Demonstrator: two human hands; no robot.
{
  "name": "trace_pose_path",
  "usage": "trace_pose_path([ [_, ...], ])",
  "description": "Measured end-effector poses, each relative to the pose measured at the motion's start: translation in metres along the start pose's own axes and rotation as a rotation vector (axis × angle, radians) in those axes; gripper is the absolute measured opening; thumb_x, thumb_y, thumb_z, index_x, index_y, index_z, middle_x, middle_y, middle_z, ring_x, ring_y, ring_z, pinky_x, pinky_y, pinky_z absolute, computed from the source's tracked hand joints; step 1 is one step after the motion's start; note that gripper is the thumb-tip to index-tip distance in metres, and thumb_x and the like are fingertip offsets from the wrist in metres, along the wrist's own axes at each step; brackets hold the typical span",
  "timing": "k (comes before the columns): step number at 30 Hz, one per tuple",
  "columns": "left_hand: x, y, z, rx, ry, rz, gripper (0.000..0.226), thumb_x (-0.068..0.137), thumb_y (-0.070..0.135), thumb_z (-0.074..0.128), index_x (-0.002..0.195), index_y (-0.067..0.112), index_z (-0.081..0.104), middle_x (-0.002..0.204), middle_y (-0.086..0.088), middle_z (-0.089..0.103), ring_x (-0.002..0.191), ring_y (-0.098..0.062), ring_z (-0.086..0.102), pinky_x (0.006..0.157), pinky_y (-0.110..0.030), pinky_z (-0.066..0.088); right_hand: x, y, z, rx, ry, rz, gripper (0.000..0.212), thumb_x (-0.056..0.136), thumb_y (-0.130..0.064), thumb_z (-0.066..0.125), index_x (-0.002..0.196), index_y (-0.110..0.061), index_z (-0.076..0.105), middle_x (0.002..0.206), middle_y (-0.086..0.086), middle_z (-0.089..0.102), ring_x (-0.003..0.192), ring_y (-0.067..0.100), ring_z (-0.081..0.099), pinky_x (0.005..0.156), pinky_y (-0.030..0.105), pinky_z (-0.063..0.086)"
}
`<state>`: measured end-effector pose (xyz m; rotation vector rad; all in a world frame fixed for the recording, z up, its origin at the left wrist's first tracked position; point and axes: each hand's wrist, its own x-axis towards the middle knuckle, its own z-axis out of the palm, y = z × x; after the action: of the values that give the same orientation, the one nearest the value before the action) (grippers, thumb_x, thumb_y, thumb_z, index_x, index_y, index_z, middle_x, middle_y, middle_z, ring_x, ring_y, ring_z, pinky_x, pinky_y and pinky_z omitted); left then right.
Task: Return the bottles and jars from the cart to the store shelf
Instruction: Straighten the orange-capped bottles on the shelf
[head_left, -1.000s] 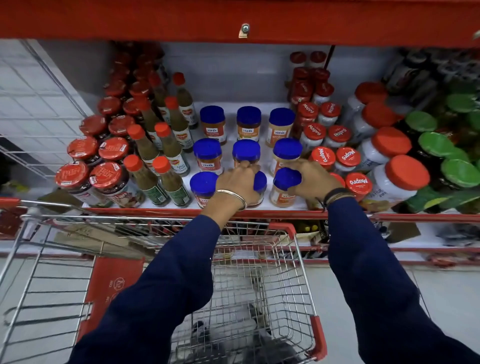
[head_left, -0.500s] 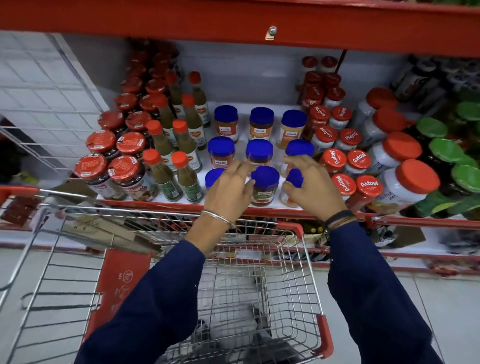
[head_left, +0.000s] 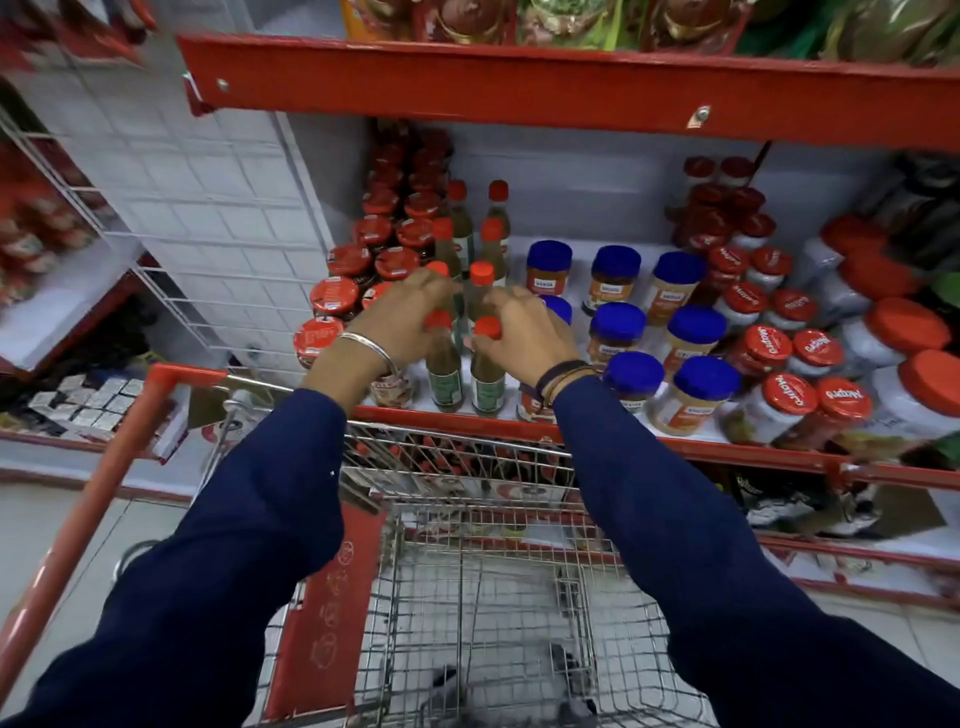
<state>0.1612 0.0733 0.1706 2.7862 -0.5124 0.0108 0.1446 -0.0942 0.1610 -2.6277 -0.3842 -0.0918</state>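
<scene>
Both hands at the orange-capped sauce bottles, near shelf edge.
Left hand and right hand curled around bottle tops; actual grip unclear. Jars crowd both sides; wire cart underneath.

The left hand covers the caps and shoulders of slim orange-capped green sauce bottles, so whether its fingers close on one cannot be told. The right hand hides most of a blue-lidded jar at its 1 o'clock. Green-lidded jars at 3 o'clock are cut off by the edge. The wire cart's floor is blurred.
</scene>
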Motion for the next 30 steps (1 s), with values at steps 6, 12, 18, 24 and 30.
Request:
trace_pose_path([
  [6,0.016,-0.013,0.005,0.074,-0.133,0.095,0.038,0.077,0.001,0.06,0.115,0.007,0.06,0.12,-0.017,0.06,0.112,-0.034,0.054,0.097,-0.047,0.046,0.015,-0.005,0.011,-0.004,0.013,0.089,0.033,0.078,-0.026,0.071,0.1,-0.005,0.06,0.102,0.018,0.064,0.091,0.036,0.063,0.067,0.04,0.052],
  [12,0.022,-0.019,0.009,0.058,-0.107,0.093,0.031,0.075,0.01,0.066,0.105,0.008,0.064,0.113,-0.018,0.064,0.104,-0.036,0.058,0.091,-0.048,0.05,0.015,-0.001,0.008,-0.057,-0.015,0.036,0.025,0.081,-0.018,0.068,0.1,-0.005,0.062,0.105,0.017,0.063,0.093,0.034,0.062,0.074,0.042,0.053],
  [18,0.023,-0.013,0.009,0.084,-0.068,0.038,0.027,0.079,0.016,0.066,0.104,0.005,0.065,0.109,-0.022,0.065,0.098,-0.039,0.061,0.085,-0.047,0.053,0.017,0.006,0.001,-0.08,-0.077,-0.065,0.03,0.08,-0.014,0.069,0.109,-0.011,0.062,0.115,0.01,0.064,0.101,0.028,0.06,0.084,0.045,0.052],
  [24,0.023,-0.012,0.011,0.105,-0.048,-0.042,0.034,0.078,0.026,0.068,0.103,0.004,0.063,0.109,-0.023,0.063,0.095,-0.04,0.061,0.081,-0.045,0.054,0.02,0.008,-0.001,-0.051,-0.135,-0.096,0.036,0.079,-0.01,0.071,0.114,-0.015,0.062,0.122,0.009,0.062,0.108,0.026,0.058,0.09,0.039,0.049],
  [30,0.016,-0.013,0.016,-0.029,-0.008,-0.096,0.042,0.077,0.028,0.071,0.109,0.004,0.059,0.112,-0.021,0.061,0.101,-0.038,0.059,0.086,-0.044,0.052,0.019,0.013,0.002,0.09,-0.119,-0.059,0.05,0.078,-0.006,0.071,0.125,-0.012,0.055,0.128,0.01,0.058,0.114,0.025,0.056,0.091,0.03,0.043],
])
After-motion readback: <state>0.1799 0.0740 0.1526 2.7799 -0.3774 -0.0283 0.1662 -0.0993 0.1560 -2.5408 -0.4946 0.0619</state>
